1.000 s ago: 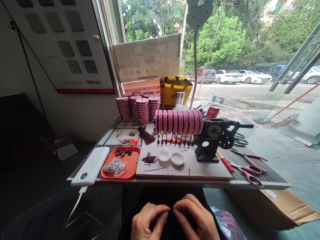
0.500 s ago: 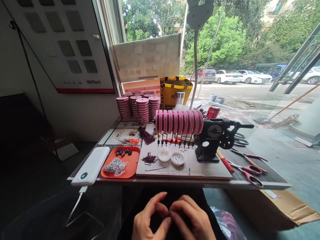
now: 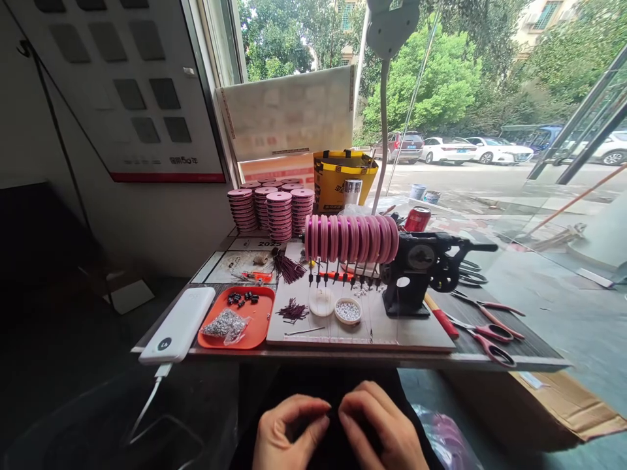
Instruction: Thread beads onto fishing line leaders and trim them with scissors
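Below the table edge, over the dark lap, are my left hand (image 3: 292, 431) and my right hand (image 3: 379, 427), a small gap between them. Thumb and fingertips meet on my left hand; anything pinched there is too small to tell. The fingers of my right hand are curled together, and whatever they hold is hidden. Above them on the table lies a pale board (image 3: 337, 334) with a round dish of silvery beads (image 3: 348, 311), a white disc (image 3: 322, 303) and short dark strands (image 3: 293, 310). Pink spools (image 3: 350, 239) sit on a black winder (image 3: 414, 281).
An orange tray (image 3: 269, 307) with black pieces and a bagged heap lies left of the board, beside a white power bank (image 3: 179, 324). Scissors (image 3: 494, 331) and pliers (image 3: 490, 305) lie right. Stacked pink spools (image 3: 279, 215) and a yellow bag (image 3: 343, 173) stand behind.
My hands have moved apart; their fingertips met before. The thumb and fingertips of my left hand have closed together. Things on the table have not moved.
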